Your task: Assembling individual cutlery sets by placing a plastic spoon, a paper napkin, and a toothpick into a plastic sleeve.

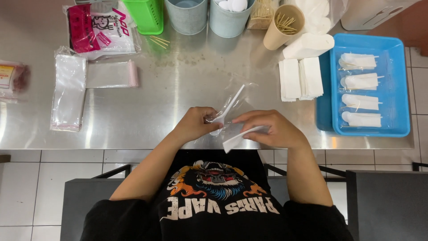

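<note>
Spoon (228, 110), white plastic, sits at the middle of the table's (178, 96) near edge, its bowl pinched in the fingers of the left hand (195, 124) while its handle points up and away inside a clear plastic sleeve (238, 100). The right hand (273, 129) has its fingers closed on a folded white napkin (238, 139), held low beside the spoon's bowl at the sleeve's mouth, so both hands meet close to the body where the parts can be lined up. To the right, stacks of folded napkins (299, 78) lie within easy reach, and a blue tray (397, 89) beyond them holds four finished packs (360, 89) in a row. A paper cup of toothpicks (283, 24) and a tin of spoons (229, 15) stand at the far edge. Spare clear sleeves (69, 91) lie flat at the left.
</note>
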